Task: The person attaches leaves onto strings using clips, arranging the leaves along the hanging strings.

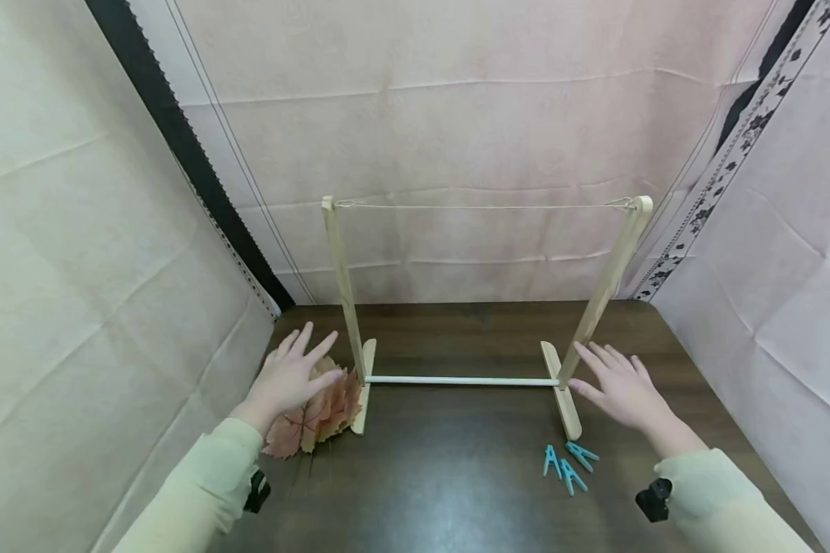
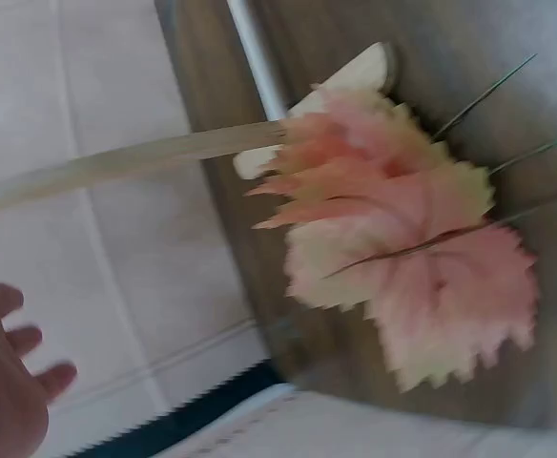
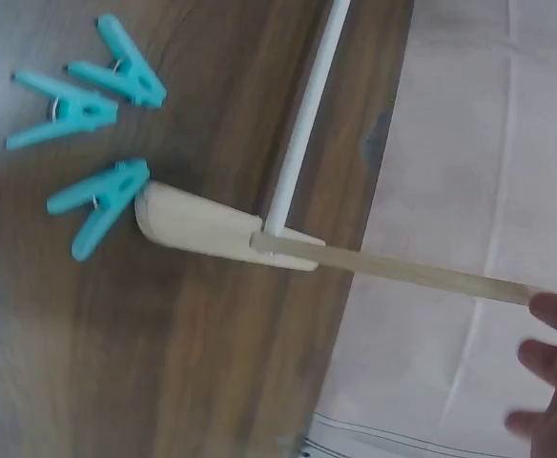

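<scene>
Item: frame of two wooden posts, left post [image 1: 343,288] and right post [image 1: 606,284], upright on the counter [image 1: 422,468]. White rod [image 1: 456,380] joins them low down; thin string [image 1: 477,206] spans the tops, bare.
Item: pile of reddish leaves [image 2: 441,286], thin-stemmed, at the left foot [image 1: 362,408], partly lapping over it.
Item: three blue clothespins [image 3: 92,113], loose before the right foot [image 1: 567,415], one touching it or just beside it; we cannot tell which.
Item: left hand [image 1: 290,384], fingers spread, grasping nothing, seen over the leaves in the head view.
Item: right hand [image 1: 622,388], fingers extended, likewise released, beside the right post; contact with it we cannot confirm.
Step, in our judgement: both hands are at the frame's ends, nothing yet picked up. A next move upon leaf or pin would call for lowering a hand and pinching one piece apart from its neighbours.
Surroundings: pale cloth [image 1: 491,138] at back and sides.
Hindrances: we note overlapping leaves, the foot among them, and the posts close by the fingers.
</scene>
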Demonstrator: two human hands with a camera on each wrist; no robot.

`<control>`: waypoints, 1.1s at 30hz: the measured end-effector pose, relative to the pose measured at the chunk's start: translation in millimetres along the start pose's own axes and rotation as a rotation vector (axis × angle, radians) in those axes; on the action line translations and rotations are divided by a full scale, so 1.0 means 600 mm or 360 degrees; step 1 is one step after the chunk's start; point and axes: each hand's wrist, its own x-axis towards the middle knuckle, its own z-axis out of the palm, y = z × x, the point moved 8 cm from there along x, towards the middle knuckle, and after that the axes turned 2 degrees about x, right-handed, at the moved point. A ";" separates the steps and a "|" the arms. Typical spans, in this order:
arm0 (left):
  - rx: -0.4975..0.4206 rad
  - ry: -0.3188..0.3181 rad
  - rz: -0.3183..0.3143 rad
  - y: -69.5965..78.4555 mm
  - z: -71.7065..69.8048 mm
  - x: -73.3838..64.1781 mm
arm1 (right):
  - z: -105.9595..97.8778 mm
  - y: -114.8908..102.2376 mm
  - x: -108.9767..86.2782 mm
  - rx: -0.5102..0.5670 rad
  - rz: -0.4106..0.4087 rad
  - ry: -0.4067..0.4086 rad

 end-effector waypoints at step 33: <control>-0.1324 0.0134 -0.0574 -0.070 0.144 -0.051 | 0.152 0.032 -0.040 0.0634 0.0450 0.0104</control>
